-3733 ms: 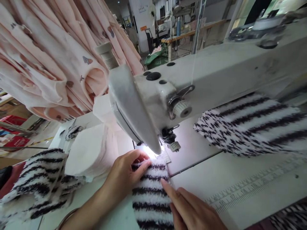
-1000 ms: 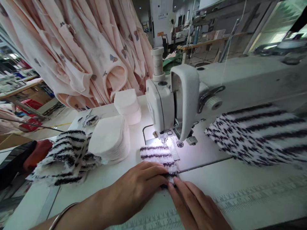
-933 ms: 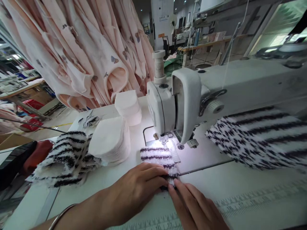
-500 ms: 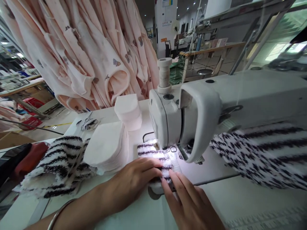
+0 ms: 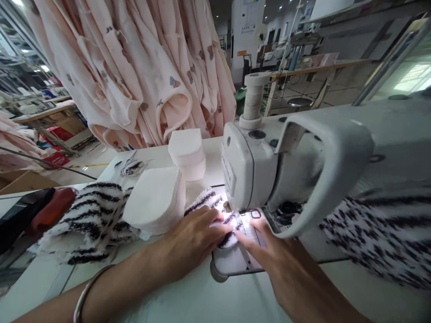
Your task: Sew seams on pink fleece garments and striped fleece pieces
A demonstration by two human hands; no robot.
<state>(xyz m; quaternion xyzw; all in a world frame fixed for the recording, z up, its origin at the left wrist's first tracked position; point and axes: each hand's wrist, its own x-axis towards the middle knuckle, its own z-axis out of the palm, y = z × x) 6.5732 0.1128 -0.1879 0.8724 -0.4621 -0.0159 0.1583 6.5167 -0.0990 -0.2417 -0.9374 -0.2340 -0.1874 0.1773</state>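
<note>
A small piece of fluffy white fabric with black stripes (image 5: 206, 196) lies under the head of a sewing machine (image 5: 239, 166), lit by its lamp. My left hand (image 5: 193, 237) rests flat on the piece, fingers stretched towards the needle area. The needle itself is hidden. Close beside it, my right hand (image 5: 269, 251) has its fingers apart. One fingertip is at the fabric's right edge, and another is on the machine bed (image 5: 235, 262) near the presser area. Part of the fabric is covered by my left fingers.
Two stacks of white rounded pads, one nearer (image 5: 153, 197) and one farther (image 5: 186, 150), stand left of the machine. More striped fleece (image 5: 90, 220) lies at the left, and a larger piece (image 5: 373, 242) at the right. Pink printed garments (image 5: 144, 76) hang behind the table.
The striped piece has turned, its far end swinging left. My right hand has moved from the near end of the fabric up to its right side, fingers spreading. The view has shifted slightly.
</note>
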